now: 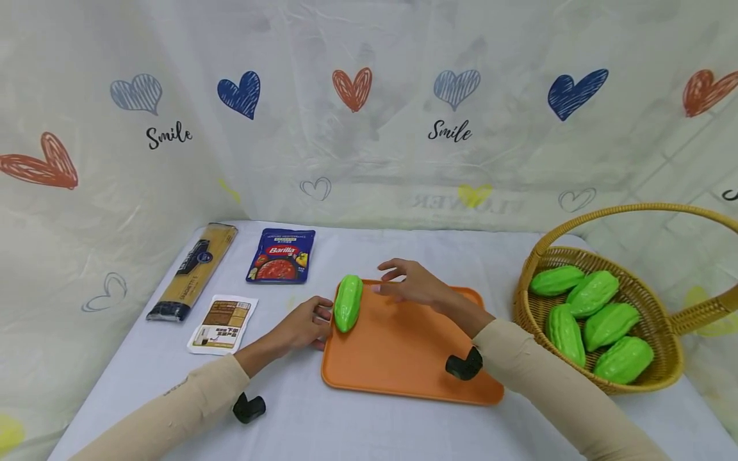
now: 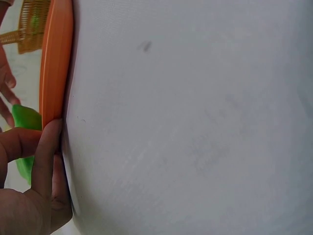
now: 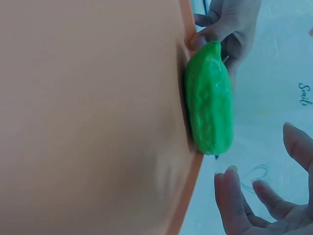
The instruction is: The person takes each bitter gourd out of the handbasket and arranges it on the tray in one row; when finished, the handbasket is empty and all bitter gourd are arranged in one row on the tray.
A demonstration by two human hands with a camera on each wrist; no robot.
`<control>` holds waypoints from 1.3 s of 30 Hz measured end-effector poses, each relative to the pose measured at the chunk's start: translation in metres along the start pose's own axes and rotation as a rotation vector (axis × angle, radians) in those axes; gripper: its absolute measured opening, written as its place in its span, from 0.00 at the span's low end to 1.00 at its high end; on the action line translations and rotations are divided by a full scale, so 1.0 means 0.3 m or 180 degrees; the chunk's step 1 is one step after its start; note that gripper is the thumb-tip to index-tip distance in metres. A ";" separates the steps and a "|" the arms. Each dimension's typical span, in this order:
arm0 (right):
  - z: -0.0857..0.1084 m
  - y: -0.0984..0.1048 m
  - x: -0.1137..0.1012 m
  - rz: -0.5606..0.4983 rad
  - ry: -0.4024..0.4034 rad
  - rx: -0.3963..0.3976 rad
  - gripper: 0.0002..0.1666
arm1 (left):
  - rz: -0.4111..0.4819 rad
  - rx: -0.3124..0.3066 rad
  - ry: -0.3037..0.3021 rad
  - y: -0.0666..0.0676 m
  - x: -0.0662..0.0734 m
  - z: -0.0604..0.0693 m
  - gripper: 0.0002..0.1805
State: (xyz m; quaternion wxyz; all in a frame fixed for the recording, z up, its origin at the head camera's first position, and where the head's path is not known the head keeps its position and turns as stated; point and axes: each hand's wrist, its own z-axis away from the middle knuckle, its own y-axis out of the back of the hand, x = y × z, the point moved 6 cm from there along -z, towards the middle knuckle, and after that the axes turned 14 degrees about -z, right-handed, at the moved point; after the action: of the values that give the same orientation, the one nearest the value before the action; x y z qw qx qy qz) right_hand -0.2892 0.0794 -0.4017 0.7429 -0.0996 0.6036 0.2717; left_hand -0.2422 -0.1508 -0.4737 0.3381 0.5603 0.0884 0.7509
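Observation:
A bright green, ridged bitter gourd (image 1: 348, 303) lies lengthwise along the left side of an orange tray (image 1: 398, 352); its shiny surface also shows in the right wrist view. Beside it, my left hand (image 1: 305, 323) holds the tray's left rim. In the left wrist view, bent fingers (image 2: 46, 152) meet the orange edge. My right hand (image 1: 412, 282) hovers over the tray's far part, to the right of the gourd and apart from it. Its fingers are spread and relaxed, with nothing in them, as the right wrist view shows.
A wicker basket (image 1: 671, 346) with a tall handle stands at right, holding several green gourds (image 1: 592, 294). On the left lie a spaghetti pack (image 1: 196, 272), a blue Barilla pouch (image 1: 281, 256) and a white-and-brown packet (image 1: 222, 324). A heart-printed curtain (image 1: 392, 160) hangs behind the table.

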 end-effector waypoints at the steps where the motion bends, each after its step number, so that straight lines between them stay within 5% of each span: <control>1: 0.009 0.004 -0.002 0.0023 -0.0001 -0.0009 0.39 | 0.0002 -0.0002 0.0003 0.001 0.000 0.000 0.33; 39: 0.351 0.298 -0.023 0.0426 0.0075 -0.0230 0.32 | -0.0014 -0.0007 -0.0023 0.002 0.000 0.002 0.33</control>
State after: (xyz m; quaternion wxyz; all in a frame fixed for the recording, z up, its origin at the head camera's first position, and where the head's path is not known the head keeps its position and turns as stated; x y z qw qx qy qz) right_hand -0.2482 0.2020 -0.3524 0.7118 -0.0890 0.6075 0.3412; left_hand -0.2417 -0.1514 -0.4731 0.3407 0.5625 0.0876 0.7483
